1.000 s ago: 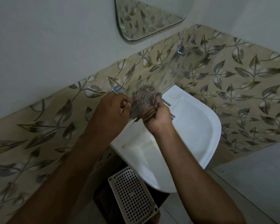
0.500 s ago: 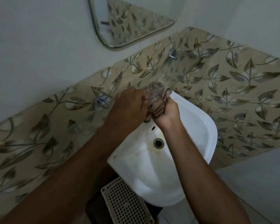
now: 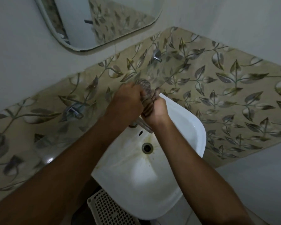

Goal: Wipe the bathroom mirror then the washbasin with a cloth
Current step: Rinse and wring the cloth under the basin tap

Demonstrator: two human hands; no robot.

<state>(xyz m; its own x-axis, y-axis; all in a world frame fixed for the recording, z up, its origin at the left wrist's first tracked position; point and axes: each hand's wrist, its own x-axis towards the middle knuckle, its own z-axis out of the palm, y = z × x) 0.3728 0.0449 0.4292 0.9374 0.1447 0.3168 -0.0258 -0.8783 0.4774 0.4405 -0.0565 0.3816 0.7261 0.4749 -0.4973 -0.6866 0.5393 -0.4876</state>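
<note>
Cloth [image 3: 145, 93]: now twisted tighter between left hand [image 3: 126, 99] and right hand [image 3: 157, 110], both clamped, above basin [image 3: 191, 127]; wringing, wiping pending.

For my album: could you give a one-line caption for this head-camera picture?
Both hands, left hand and right hand, grip a patterned cloth above the washbasin.

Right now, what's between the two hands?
Head view: the bunched striped cloth sits between the left hand and right hand, gripped by both, above the tap and the washbasin.
</note>
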